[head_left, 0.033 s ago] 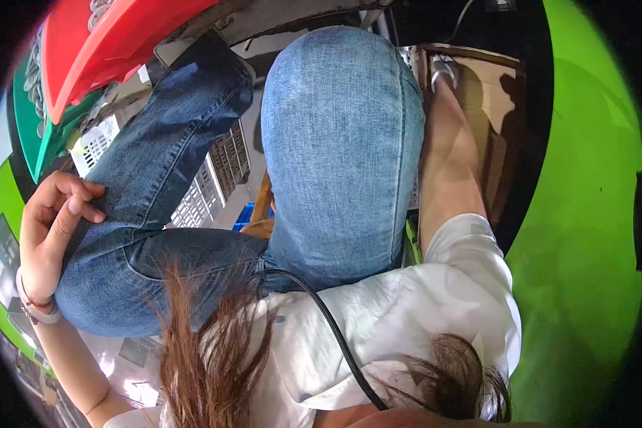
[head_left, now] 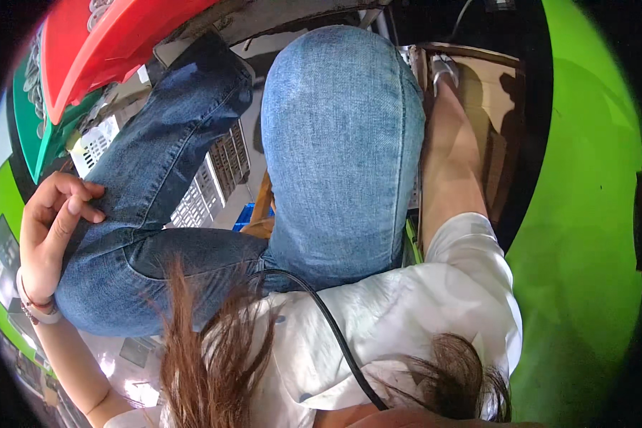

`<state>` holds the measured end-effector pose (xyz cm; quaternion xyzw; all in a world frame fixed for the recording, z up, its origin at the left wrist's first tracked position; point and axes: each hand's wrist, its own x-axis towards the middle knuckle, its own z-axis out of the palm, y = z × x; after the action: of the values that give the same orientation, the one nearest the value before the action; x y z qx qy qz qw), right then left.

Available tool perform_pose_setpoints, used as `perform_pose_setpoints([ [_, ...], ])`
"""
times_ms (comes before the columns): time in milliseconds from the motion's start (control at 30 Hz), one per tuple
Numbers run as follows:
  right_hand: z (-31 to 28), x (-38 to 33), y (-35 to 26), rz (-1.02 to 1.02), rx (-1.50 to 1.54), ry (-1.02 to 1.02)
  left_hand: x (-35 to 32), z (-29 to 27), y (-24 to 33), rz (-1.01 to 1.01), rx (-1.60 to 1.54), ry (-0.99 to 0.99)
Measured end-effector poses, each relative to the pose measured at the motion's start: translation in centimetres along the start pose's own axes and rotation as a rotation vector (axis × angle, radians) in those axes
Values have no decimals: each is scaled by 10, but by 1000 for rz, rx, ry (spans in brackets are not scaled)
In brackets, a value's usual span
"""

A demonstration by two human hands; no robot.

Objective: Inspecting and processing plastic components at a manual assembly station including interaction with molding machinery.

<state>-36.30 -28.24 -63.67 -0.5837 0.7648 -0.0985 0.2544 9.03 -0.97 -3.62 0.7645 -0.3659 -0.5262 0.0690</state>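
Note:
On the left, my left hand (head_left: 53, 221) rests against the blue jeans (head_left: 342, 157) at my bent leg. Its fingers are loosely curled and somewhat apart, and nothing shows in them. A pale band with a bracelet (head_left: 39, 308) circles that wrist. My right forearm (head_left: 453, 157) reaches forward beside my raised knee, over a cardboard box (head_left: 488, 107) at the upper right. A silvery-grey thing (head_left: 446, 70), perhaps a watch or bracelet, shows at the far end of that arm. Beyond it my right hand is hidden from sight.
Red (head_left: 121, 43) and green (head_left: 39, 132) bins with ring-like metallic pieces stand at the upper left. White perforated crates (head_left: 200, 200) and a bit of blue (head_left: 244, 216) show below my legs. Green floor (head_left: 585, 285) lies right. A black cable (head_left: 328, 321) crosses my white shirt.
The silvery thing at the end of my right arm has turned slightly, and the forearm has shifted a little. My left hand keeps its place.

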Motion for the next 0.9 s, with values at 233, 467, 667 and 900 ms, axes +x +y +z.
perform_pose_setpoints([
  [233, 1, 3, 12, 11, 3, -96, -1, -2, -5, 26, 15, -5],
  [467, -19, -16, -2, 261, -96, -304, 0, -4, -10, 15, -6, 6],
  [667, -16, -5, -1, 407, -42, -541, -1, -4, -10, 19, 2, 21],
  [900, -23, -12, 8, 432, -5, -496, 2, -3, -10, 2, 23, 26],
])
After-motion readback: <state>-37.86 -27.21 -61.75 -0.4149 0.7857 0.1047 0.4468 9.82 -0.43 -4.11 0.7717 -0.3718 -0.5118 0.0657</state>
